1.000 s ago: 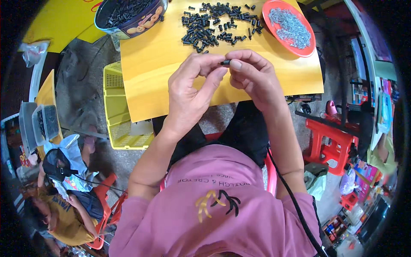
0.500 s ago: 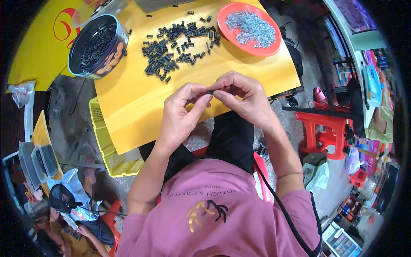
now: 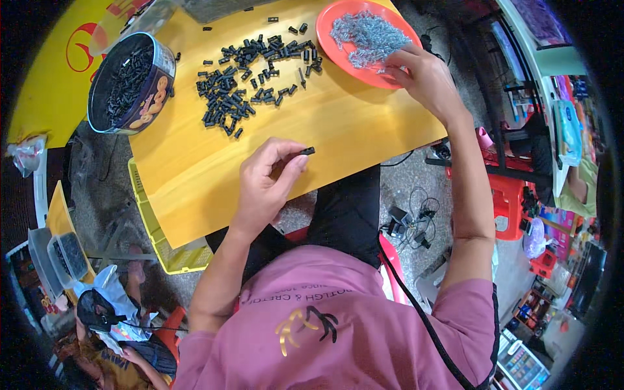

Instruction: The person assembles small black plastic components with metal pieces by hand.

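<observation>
The small black part [image 3: 307,151] pinched in the left hand [image 3: 266,179] looks like matt moulded plastic, same as the heap of black pieces [image 3: 250,75] lying on the smooth yellow board [image 3: 338,130], which has a dull wood-like sheen. The right hand [image 3: 422,78] rests in an orange plastic plate [image 3: 338,39], slightly glossy, holding a tangle of shiny grey metal bits [image 3: 370,36]. The round tin [image 3: 159,84] has a glossy printed wall.
</observation>
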